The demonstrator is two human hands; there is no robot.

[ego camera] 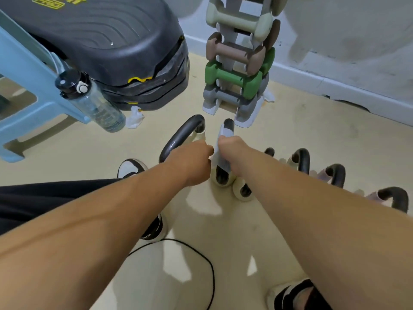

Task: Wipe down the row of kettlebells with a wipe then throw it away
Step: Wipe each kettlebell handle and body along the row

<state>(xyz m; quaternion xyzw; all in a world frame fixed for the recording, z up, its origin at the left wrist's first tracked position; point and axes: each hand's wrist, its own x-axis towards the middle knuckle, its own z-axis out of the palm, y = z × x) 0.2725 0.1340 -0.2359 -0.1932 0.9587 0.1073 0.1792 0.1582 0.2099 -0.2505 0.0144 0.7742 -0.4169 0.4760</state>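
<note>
Wipe (223,163) draped over black handle of kettlebell (229,124) on floor (290,130), centre. Right hand (233,153) clamped on wipe. Left hand (196,162) curled just beside it, grip unclear. Other kettlebells (301,159) lined up right.

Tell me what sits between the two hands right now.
The wipe, draped down a kettlebell handle, fills the gap between the left hand and right hand in the head view. The right hand grips it.
</note>
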